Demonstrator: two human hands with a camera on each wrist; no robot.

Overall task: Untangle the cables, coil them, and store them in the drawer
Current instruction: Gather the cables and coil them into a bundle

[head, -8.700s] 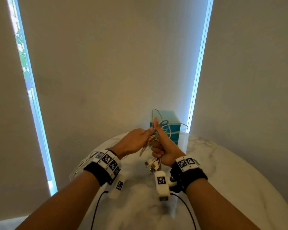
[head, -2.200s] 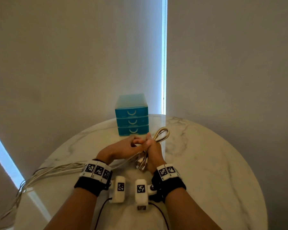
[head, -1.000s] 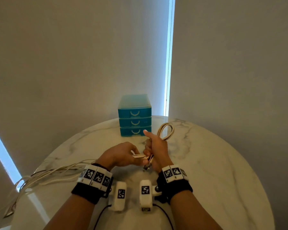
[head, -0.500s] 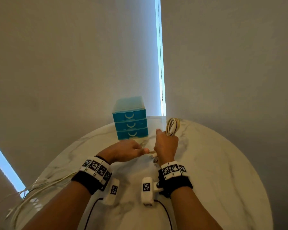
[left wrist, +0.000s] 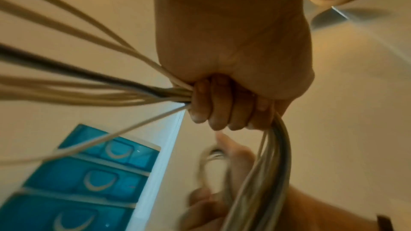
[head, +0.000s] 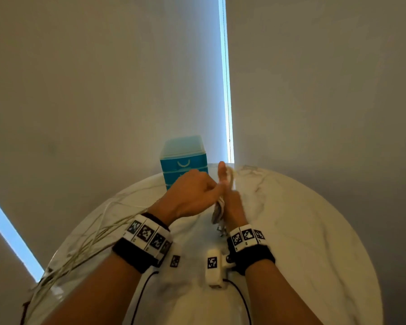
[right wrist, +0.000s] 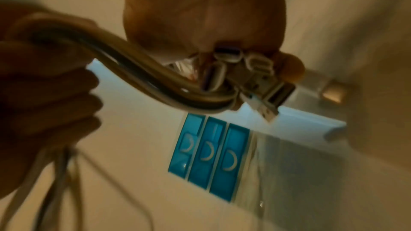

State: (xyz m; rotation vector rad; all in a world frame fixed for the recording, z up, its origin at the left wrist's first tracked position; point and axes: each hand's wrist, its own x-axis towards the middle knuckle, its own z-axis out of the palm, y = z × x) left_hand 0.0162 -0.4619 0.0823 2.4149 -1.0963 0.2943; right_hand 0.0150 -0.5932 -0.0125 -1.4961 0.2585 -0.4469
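Note:
Several pale cables and one dark one [left wrist: 93,83] run through my left hand [head: 192,195], whose fingers [left wrist: 213,106] are curled round the bundle. My right hand [head: 230,198] grips the coiled part of the bundle [head: 219,208] with its thumb up, and the USB plugs [right wrist: 251,80] stick out under its fist. Both hands meet above the middle of the marble table [head: 302,231]. The loose cable lengths [head: 89,238] trail off to the left over the table edge. The blue drawer unit [head: 184,158] stands behind the hands, all three drawers shut [right wrist: 211,148].
The round table stands in a corner of pale blinds, with bright window strips at the left [head: 7,235] and behind the drawer unit [head: 226,90]. Bare marble lies to the right of my hands. Black camera leads [head: 141,296] hang from both wrists.
My left hand has risen and closed in against the right hand, carrying the cable bundle over it. The trailing lengths have pulled further onto the table.

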